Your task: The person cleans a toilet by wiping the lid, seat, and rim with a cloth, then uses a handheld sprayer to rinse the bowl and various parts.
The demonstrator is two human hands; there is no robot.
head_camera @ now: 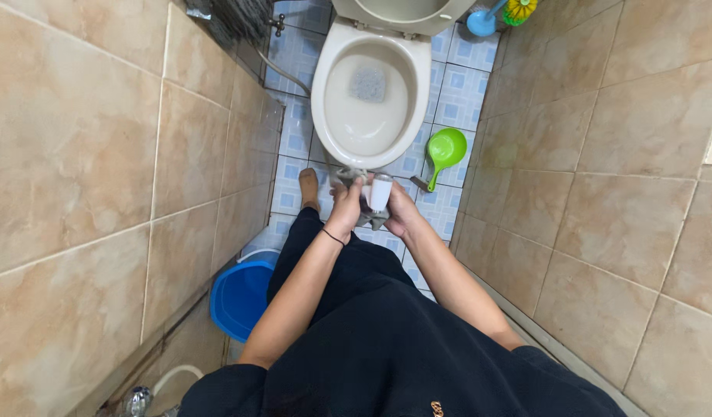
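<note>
Right now both hands, left hand [346, 210] and right hand [399, 212], grip a small white bottle [380, 193] (grey cloth [348, 177] too) above the toilet [369, 96] front rim; a slip could drop it in.

The toilet [369, 93] stands ahead between two walls — a scoop [444, 150] on the floor to its right, a bucket [242, 297] nearer, at left; a brush holder [483, 21] behind, right.
</note>
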